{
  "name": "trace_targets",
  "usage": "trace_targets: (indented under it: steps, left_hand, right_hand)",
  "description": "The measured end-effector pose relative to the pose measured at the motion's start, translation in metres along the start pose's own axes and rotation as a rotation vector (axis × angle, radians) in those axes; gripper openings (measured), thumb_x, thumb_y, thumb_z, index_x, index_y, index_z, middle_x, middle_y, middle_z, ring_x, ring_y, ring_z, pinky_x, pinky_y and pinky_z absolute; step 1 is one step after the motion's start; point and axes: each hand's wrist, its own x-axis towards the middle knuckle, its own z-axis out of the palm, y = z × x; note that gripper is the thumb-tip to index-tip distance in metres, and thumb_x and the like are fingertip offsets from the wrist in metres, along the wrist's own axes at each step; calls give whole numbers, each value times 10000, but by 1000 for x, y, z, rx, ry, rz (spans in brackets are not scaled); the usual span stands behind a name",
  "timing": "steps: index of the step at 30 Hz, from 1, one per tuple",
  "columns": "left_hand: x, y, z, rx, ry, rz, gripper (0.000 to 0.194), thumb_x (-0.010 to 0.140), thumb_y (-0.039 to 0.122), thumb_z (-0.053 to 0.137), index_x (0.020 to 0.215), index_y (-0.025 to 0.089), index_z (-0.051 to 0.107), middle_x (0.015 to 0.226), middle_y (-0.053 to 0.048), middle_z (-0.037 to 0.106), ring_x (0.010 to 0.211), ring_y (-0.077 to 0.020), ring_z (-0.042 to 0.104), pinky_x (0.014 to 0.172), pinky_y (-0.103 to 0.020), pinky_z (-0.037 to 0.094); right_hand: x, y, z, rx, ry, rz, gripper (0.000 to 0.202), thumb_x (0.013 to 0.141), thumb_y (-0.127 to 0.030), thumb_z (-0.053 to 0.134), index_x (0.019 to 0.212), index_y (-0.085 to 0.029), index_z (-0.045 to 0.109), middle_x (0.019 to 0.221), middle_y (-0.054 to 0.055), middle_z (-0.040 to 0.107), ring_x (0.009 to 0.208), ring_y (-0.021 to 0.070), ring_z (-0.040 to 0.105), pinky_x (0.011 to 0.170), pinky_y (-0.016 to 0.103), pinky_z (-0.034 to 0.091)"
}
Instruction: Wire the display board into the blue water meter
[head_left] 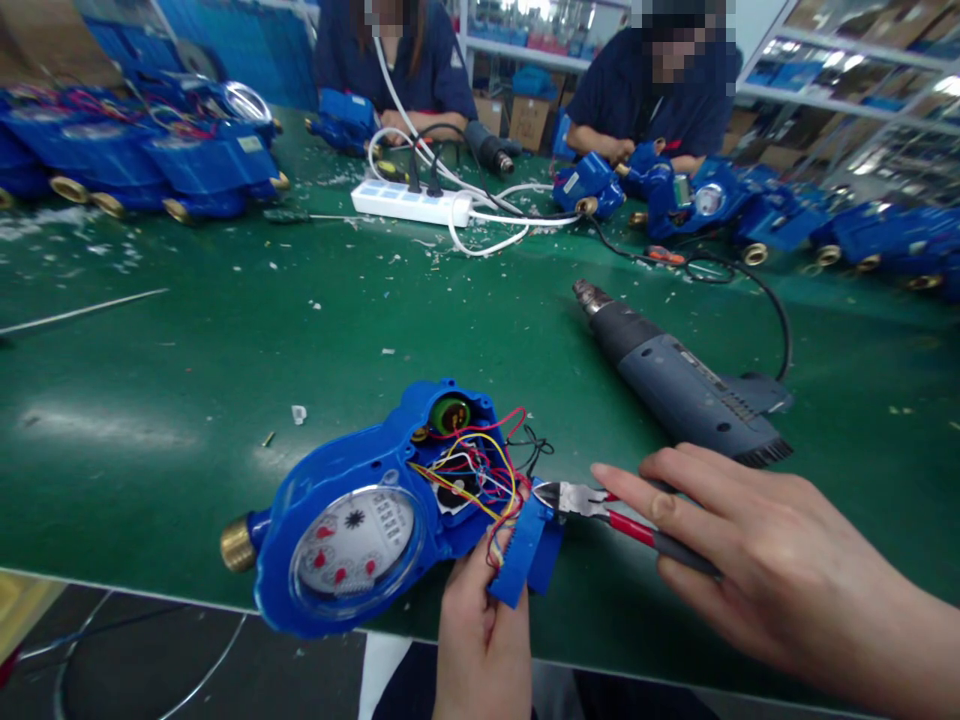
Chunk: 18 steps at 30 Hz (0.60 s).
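Observation:
A blue water meter [300,520] with a round dial lies at the table's front edge, its wiring compartment uncovered. Red, yellow, white and black wires [480,460] spill from the compartment. My left hand [484,620] is closed on a small blue plastic piece [521,555] beside the meter, with wires running to it. Red-and-black handled cutting pliers [630,525] are in my right hand [757,540], their jaws touching the top of the blue piece near the wires. Whether a wire sits between the jaws is hard to make out.
A heat gun [675,380] lies to the right, its cord running back to a white power strip [412,203]. More blue meters [210,165] line the back left and right. Screwdrivers [289,215] and scraps lie about. Two co-workers [645,100] sit opposite.

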Motion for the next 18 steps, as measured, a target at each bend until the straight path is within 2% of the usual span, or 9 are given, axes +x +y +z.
trace_targets:
  steps: [6,18]
  left_hand:
    - [0,-3,-1,-4,4,-11,314,882,330,616,1130,190,749,1234,-97,723,1238,-242,608,1002,-277,495]
    - [0,-6,-1,-24,-12,-19,349,884,316,611,1187,184,720,1319,-88,676,1239,-231,607,1011,-258,485]
  right_hand:
    - [-6,2,5,56,-8,22,454,872,-131,452,1319,-179,519,1032,104,604,836,217,584,667,326,482]
    - [-6,2,10,141,4,54,470,865,-118,465,1326,-180,531,1025,105,618,837,196,609,665,295,498]
